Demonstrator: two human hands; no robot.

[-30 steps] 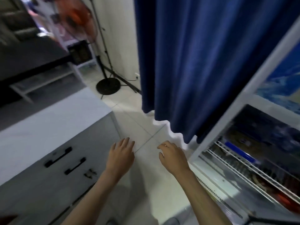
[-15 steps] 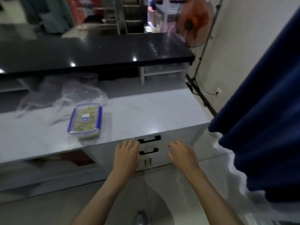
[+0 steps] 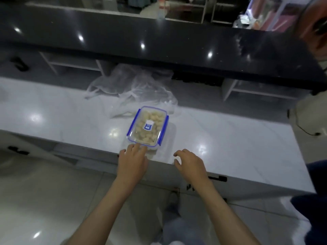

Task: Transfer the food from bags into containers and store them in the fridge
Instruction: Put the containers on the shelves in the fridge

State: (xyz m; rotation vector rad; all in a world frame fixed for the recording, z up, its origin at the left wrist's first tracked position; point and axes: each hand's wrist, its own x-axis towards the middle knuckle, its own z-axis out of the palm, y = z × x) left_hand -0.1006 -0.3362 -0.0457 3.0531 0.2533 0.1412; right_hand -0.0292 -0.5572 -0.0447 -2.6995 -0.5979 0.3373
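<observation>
A clear container (image 3: 147, 128) with a blue-clipped lid, filled with pale food pieces, is seen on the white counter (image 3: 230, 138) near its front edge. Crumpled plastic bags (image 3: 134, 89) are seen at its 11 o'clock. The left hand (image 3: 132, 163) is held at its 6 o'clock, fingers straight at the near rim. The right hand (image 3: 190, 164) is held at 4 o'clock, fingers loosely curled, nothing gripped.

Single head view, looking forward-down, close over white counter (image 3: 230, 138).

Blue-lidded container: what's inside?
Through the clear lid of the container, pale chunky food pieces fill it. The lid's label covers a patch; lower layers can't be seen.
</observation>
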